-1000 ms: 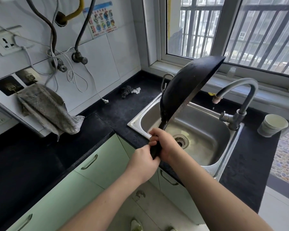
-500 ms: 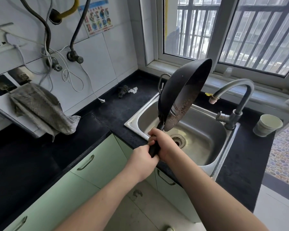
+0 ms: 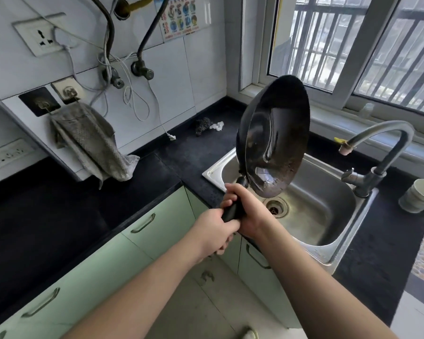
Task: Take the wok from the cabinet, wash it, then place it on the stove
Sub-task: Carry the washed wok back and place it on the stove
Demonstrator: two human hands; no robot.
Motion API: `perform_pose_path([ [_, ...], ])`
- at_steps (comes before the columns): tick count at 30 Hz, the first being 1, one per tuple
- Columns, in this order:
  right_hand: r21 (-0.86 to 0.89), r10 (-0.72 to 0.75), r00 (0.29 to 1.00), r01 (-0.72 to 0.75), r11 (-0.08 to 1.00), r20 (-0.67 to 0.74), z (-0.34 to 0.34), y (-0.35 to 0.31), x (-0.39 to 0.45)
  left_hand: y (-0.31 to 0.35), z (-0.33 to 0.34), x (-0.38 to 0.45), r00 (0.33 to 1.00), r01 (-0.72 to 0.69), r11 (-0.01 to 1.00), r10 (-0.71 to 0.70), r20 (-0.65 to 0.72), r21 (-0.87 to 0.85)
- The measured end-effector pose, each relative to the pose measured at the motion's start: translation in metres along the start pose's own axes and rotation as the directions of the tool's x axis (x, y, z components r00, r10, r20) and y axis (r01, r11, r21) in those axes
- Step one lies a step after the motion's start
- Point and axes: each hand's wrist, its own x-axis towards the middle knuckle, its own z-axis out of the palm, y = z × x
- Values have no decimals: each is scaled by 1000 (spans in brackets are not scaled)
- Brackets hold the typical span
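Note:
A black wok [image 3: 277, 135] stands almost on edge above the left half of the steel sink [image 3: 328, 216], its wet, brown-stained inside turned toward me. Its black handle points down at me. My right hand [image 3: 245, 211] grips the handle nearest the bowl. My left hand [image 3: 213, 231] wraps the handle's end just below it. The wok's lower rim hangs above the drain [image 3: 277, 207], clear of the basin. No stove is in view.
A curved grey faucet [image 3: 377, 152] stands at the sink's right rim, a white cup [image 3: 419, 195] beyond it. A grey towel [image 3: 91, 143] hangs on the wall at left. A dark scrubber [image 3: 203, 124] lies on the black counter [image 3: 59, 216]. Green cabinet doors [image 3: 157, 223] sit below.
The wok has rolled on its handle from edge-on, showing its dark outside, to its inside facing me. Both hands kept their grip over the sink's front edge.

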Motion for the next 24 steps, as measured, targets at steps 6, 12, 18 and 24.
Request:
perform_pose_path([
  [6, -85, 26, 997, -19, 996, 79, 32, 36, -3, -10, -31, -35, 996, 74, 937, -52, 73, -340],
  [12, -70, 90, 994, -85, 994, 59, 77, 96, -14, -36, -74, -90, 997, 61, 873, -30, 71, -484],
  [18, -145, 169, 979, -152, 978, 111, 116, 168, -22, -81, -117, -152, 999, 34, 793, -4, 51, -608],
  [24, -211, 207, 964, -170, 963, 167, 153, 240, -36, -128, -156, -213, 1000, -23, 713, 30, -2, -701],
])
